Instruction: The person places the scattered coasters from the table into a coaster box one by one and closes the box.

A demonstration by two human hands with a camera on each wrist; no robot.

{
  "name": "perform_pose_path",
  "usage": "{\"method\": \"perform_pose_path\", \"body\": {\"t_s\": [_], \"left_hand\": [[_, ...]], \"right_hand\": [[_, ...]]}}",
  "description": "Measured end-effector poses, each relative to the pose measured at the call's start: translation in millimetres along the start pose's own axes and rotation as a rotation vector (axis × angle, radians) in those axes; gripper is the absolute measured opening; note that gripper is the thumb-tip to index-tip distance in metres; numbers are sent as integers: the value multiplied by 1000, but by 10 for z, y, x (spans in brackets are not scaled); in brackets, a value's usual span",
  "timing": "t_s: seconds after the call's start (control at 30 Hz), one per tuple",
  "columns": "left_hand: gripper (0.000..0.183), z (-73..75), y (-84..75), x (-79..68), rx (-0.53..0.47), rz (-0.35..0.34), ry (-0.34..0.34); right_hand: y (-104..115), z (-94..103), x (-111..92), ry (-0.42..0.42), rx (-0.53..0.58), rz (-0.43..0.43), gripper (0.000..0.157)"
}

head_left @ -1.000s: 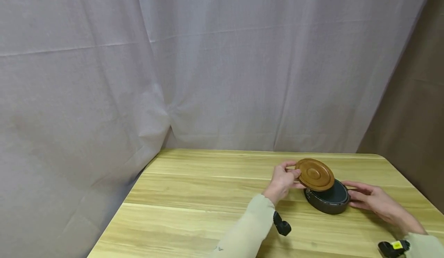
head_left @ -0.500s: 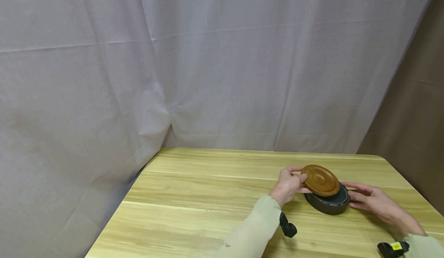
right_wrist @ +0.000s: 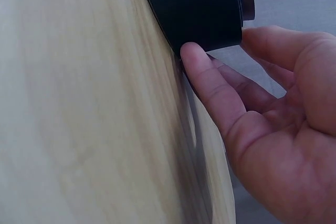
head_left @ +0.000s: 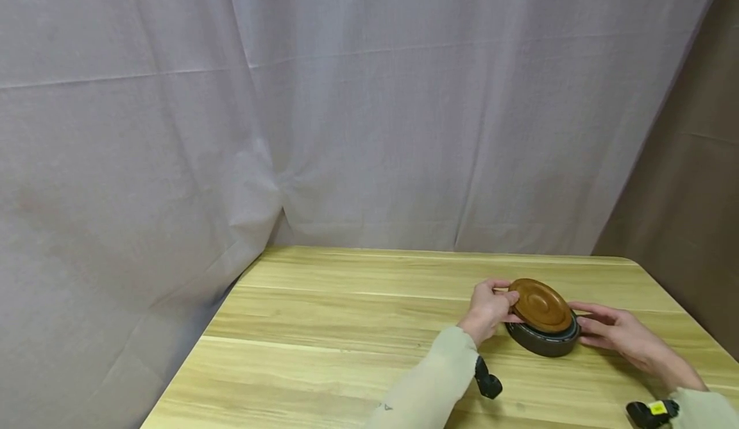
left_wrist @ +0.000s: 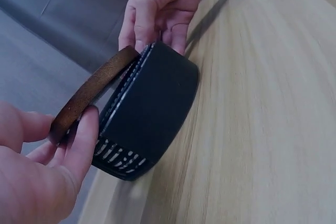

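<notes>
My left hand [head_left: 488, 306] pinches the left edge of a round brown wooden lid [head_left: 541, 307], thumb on top and fingers beneath. The lid lies tilted over a round black container [head_left: 544, 344], covering most of its opening. In the left wrist view a gap shows between the lid's near side and the stitched rim, while the far side meets the rim; white slotted marks [left_wrist: 118, 155] run along part of the wall. From the right, my right hand [head_left: 626, 338] holds the container's side; in the right wrist view one fingertip [right_wrist: 194, 56] presses low on the wall.
The container stands on a light wood-grain table [head_left: 346, 345], toward its right side. A grey curtain [head_left: 369, 127] hangs behind the table, and a brown one [head_left: 687, 211] at the right. Black wrist cameras [head_left: 488, 381] are worn on both sleeves.
My left hand has carried the wooden lid rightward and down, so it covers more of the container's opening. The right hand and container have stayed in place.
</notes>
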State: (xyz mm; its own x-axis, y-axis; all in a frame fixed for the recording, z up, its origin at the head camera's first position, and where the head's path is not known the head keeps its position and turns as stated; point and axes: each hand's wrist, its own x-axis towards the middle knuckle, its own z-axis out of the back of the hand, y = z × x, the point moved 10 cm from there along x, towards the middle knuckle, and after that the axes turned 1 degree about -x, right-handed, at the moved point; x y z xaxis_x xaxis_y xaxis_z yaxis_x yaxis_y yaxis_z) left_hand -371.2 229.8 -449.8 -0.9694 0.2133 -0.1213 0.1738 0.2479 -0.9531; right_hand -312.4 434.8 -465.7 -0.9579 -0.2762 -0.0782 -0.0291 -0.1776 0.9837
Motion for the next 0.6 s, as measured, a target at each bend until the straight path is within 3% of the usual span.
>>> {"method": "perform_pose_path", "body": {"t_s": [0.23,0.6], "left_hand": [[15,70,-14,-18,156,-26,-52],[12,54,22,-7,266,-58,-63]], "right_hand": [[10,-19,2,28,28,23,38],[-1,-3,15,38,43,41,38]]}}
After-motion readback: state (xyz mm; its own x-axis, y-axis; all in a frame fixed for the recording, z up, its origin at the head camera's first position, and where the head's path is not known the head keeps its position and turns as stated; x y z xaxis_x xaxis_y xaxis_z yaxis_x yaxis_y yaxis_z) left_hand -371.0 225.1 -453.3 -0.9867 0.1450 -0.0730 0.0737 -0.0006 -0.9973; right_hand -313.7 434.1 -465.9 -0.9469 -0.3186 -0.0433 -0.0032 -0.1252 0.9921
